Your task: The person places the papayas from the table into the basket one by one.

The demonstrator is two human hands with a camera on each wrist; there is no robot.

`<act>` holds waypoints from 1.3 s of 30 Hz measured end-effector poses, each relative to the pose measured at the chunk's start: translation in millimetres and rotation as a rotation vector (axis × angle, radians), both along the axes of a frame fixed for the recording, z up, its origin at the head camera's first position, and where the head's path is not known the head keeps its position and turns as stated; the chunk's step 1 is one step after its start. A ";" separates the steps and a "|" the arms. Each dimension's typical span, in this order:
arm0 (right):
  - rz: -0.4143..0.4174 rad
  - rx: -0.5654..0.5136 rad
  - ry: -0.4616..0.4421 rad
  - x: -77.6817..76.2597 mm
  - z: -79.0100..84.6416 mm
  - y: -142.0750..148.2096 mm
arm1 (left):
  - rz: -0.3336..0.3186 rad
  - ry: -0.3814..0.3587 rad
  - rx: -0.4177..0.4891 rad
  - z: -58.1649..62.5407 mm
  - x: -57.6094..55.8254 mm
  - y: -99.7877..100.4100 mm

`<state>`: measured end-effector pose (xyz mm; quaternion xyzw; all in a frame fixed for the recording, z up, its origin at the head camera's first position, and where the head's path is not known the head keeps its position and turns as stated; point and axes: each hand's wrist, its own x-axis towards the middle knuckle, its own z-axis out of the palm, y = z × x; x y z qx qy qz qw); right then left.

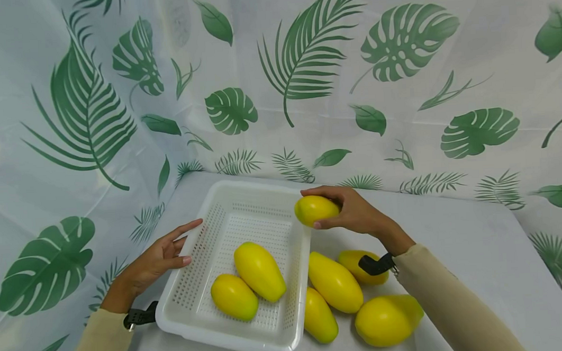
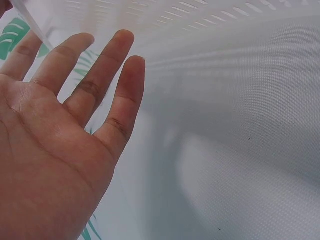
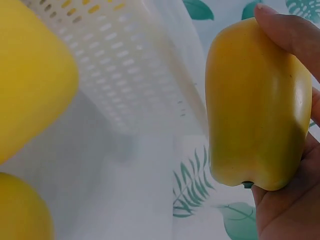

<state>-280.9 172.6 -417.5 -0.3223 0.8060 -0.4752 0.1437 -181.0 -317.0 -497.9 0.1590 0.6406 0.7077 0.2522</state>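
Note:
My right hand [image 1: 356,211] grips a yellow papaya [image 1: 315,210] between thumb and fingers, over the far right corner of a white plastic basket [image 1: 305,248]. In the right wrist view the held papaya [image 3: 257,110] shows a small dark stem end and a greenish lower part. Fingers extended, my left hand [image 1: 154,261] is at the basket's left rim; the left wrist view shows its open palm [image 2: 45,150] beside the perforated wall. Inside the basket lie two papayas, a longer one [image 1: 259,272] and a shorter one [image 1: 234,297], side by side.
Several more papayas lie on the white tabletop [image 1: 456,240] right of the basket, among them a long one [image 1: 336,283] and a green-tipped one [image 1: 387,321]. My right forearm reaches over this group. A leaf-patterned sheet [image 1: 307,131] hangs behind and at the left.

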 end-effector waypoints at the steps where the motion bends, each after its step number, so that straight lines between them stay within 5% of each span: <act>1: 0.003 -0.003 -0.001 -0.2 0.2 -1.3 | 0.001 -0.001 -0.002 0.2 0.1 0.1; 39: 0.133 -0.073 -0.017 3.6 19.0 -62.1 | 0.012 0.005 -0.007 3.6 2.4 2.1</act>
